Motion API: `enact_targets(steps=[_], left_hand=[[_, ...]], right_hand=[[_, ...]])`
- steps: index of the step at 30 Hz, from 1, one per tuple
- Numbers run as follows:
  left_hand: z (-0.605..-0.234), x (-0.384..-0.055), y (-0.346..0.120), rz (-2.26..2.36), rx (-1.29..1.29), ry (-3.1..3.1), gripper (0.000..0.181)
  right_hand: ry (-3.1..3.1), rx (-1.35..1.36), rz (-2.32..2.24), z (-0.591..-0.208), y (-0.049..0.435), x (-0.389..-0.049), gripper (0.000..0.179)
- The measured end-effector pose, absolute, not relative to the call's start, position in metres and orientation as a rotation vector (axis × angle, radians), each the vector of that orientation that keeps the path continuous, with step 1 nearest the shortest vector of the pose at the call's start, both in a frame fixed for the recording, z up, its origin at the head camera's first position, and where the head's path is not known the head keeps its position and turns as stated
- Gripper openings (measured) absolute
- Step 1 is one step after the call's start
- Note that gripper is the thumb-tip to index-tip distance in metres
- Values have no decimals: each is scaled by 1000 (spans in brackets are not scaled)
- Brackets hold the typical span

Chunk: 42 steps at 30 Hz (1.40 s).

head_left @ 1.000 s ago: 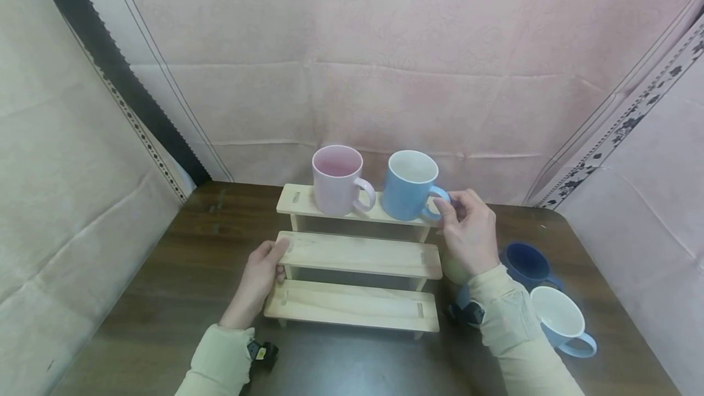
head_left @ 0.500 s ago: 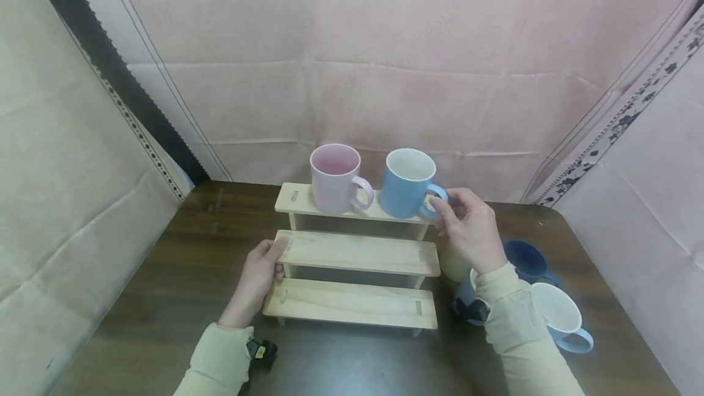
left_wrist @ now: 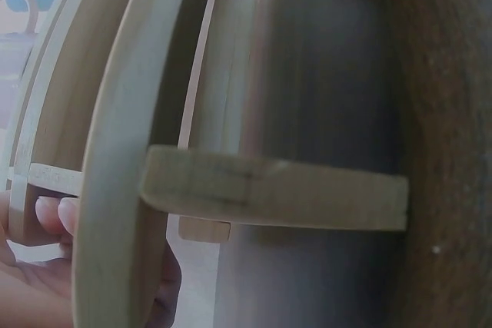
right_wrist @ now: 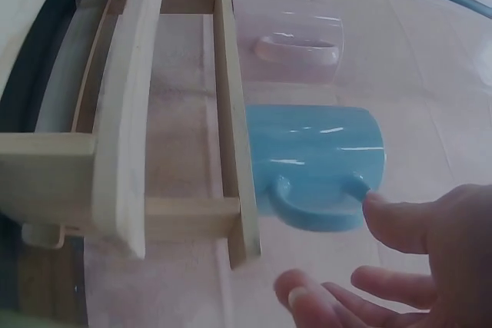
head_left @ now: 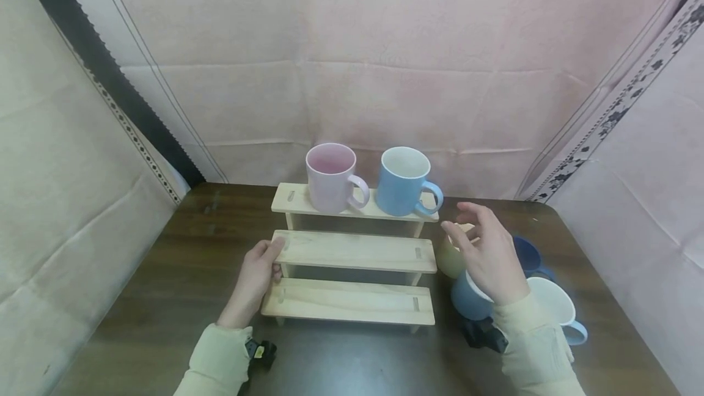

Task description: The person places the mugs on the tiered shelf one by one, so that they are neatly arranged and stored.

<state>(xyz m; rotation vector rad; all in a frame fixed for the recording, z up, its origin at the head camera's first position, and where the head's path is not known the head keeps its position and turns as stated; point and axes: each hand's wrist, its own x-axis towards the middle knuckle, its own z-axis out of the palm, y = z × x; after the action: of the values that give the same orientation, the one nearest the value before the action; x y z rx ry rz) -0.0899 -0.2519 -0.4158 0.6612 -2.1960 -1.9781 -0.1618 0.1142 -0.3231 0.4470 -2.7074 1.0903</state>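
Right hand (head_left: 489,255) lowered away from blue mug (head_left: 401,185), left hand (head_left: 254,277) gripping rack (head_left: 354,251)

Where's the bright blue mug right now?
In the head view, the bright blue mug stands near the right end of the top wooden shelf, just right of the pink mug.

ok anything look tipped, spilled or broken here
Nothing stands out: the pink mug and blue mug stand upright on top of the wooden rack, with no spill or damage visible. The right hand and sleeve partly hide the mugs beside it, so I'm less sure there.
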Motion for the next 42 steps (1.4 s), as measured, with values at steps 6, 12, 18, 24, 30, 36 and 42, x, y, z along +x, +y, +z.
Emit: enact_targets(steps=[6,12,18,24,30,36,42], left_hand=[[-415,-92,-252,-1967,670,-2207,38],[-416,-91,-253,-1972,681,-2203,38],[-416,-89,-253,-1960,681,-2204,39],[-416,-89,-252,-1969,683,-2196,40],[-416,-88,-253,-1975,676,-2187,41],[-416,-88,-253,-1978,678,-2187,40],[-417,-89,-252,-1979,674,-2186,39]], right_hand=[[-2626,405,1009,-332,131,-147,47],[-2528,321,962,-343,148,-136,34],[-2512,276,935,-353,164,-127,29],[-2529,194,919,-365,179,-117,26],[-2547,80,925,-381,193,-107,24],[-2580,-16,884,-393,200,-103,23],[-2608,-31,901,-399,202,-98,23]])
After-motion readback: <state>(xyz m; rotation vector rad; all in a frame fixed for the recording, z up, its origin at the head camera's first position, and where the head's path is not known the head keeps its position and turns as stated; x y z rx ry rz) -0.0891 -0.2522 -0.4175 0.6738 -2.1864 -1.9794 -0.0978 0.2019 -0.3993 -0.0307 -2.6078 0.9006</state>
